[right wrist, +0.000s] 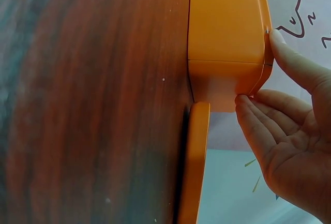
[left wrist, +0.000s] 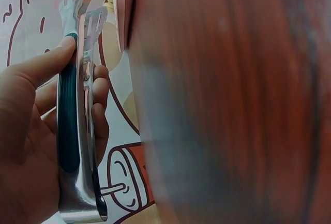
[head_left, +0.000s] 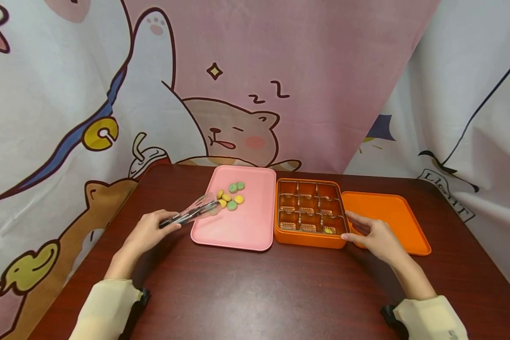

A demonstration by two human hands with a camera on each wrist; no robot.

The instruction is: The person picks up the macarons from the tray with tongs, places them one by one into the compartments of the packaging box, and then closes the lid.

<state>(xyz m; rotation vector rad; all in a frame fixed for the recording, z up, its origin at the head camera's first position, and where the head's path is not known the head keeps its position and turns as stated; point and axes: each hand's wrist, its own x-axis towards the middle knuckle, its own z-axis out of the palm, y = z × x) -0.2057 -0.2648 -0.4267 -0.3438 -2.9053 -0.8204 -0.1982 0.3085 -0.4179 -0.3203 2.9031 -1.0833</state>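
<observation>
My left hand (head_left: 148,231) holds a pair of metal tongs (head_left: 191,214) with dark grips and clear tips. In the left wrist view the thumb presses one arm of the tongs (left wrist: 77,115) and the fingers curl round the other. The tips reach over the left side of a pink tray (head_left: 250,231), beside several small round yellow pieces (head_left: 239,199) and green pieces (head_left: 232,205). Whether the tips grip a piece I cannot tell. My right hand (head_left: 378,240) holds the near right corner of an orange box (head_left: 310,240) between thumb and fingers. A yellow piece (head_left: 329,230) lies in its near right compartment.
An orange lid (head_left: 391,212) lies flat on the dark wooden table (head_left: 255,293), right of the box. The box has a clear divided insert. Behind the table hangs a cartoon-printed curtain (head_left: 314,94).
</observation>
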